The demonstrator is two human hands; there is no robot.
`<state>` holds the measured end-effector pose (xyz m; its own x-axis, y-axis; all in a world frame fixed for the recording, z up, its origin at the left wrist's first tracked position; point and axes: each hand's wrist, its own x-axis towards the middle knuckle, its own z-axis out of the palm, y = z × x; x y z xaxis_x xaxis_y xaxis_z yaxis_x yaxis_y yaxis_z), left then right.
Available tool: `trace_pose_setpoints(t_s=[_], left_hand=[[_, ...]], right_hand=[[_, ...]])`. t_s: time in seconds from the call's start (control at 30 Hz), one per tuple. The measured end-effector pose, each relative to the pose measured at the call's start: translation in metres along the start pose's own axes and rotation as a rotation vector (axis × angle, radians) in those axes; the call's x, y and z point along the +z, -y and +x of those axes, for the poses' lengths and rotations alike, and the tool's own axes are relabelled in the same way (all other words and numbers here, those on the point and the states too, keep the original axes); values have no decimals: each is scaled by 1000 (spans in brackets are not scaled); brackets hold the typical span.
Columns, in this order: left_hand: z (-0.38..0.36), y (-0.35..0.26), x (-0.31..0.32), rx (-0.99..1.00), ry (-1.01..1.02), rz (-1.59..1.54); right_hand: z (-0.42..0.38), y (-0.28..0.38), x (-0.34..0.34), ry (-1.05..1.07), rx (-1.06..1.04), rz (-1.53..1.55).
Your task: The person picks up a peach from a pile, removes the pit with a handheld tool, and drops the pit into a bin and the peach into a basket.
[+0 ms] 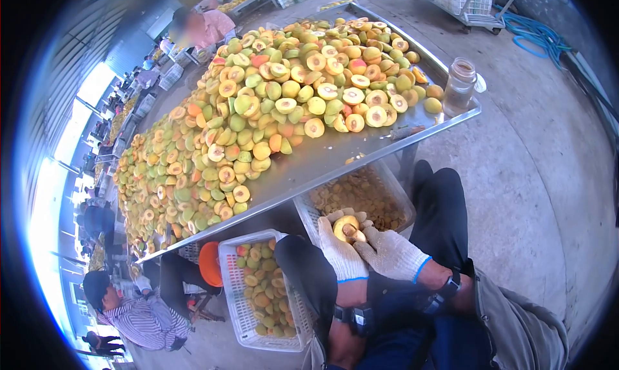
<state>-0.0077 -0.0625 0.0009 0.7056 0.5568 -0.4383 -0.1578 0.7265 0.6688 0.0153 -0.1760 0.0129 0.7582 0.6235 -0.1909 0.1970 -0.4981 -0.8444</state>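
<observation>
**Halved peach held over the pit crate**

A yellow halved peach with a brown stone in its hollow (346, 229) is cupped in the left hand in a white knitted glove (340, 249), the fingers being closed round its back, just below the centre of the frame. The cut face is turned up and slightly right, towards the right hand in a matching white glove (392, 254), whose fingertips are pressed against the stone. Whether a small tool is gripped in that right hand cannot be made out, the fingers being curled over it.

Directly above the hands in the frame, a white plastic crate of brownish pits (403, 199) is seen under the edge of the long steel table (335, 154). A second white slotted crate of peach halves (231, 286) is placed lower left. The table is heaped with cut peaches (258, 112); a clear plastic jar (460, 86) stands at its right corner. Both forearms are cut off by the bottom edge. A person in a striped shirt (138, 315) is seated at lower left.
</observation>
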Motion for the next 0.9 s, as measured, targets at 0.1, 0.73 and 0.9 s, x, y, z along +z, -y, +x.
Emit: trace_pose_setpoints(t_s=[0.1, 0.73, 0.9], left_hand=[[-1, -3, 1, 27, -51, 41], [15, -8, 5, 107, -15, 416], [10, -13, 8, 102, 51, 439]], right_hand=[[-2, 0, -3, 47, 16, 43], [-12, 4, -7, 128, 67, 206], [-12, -1, -5, 142, 74, 365]])
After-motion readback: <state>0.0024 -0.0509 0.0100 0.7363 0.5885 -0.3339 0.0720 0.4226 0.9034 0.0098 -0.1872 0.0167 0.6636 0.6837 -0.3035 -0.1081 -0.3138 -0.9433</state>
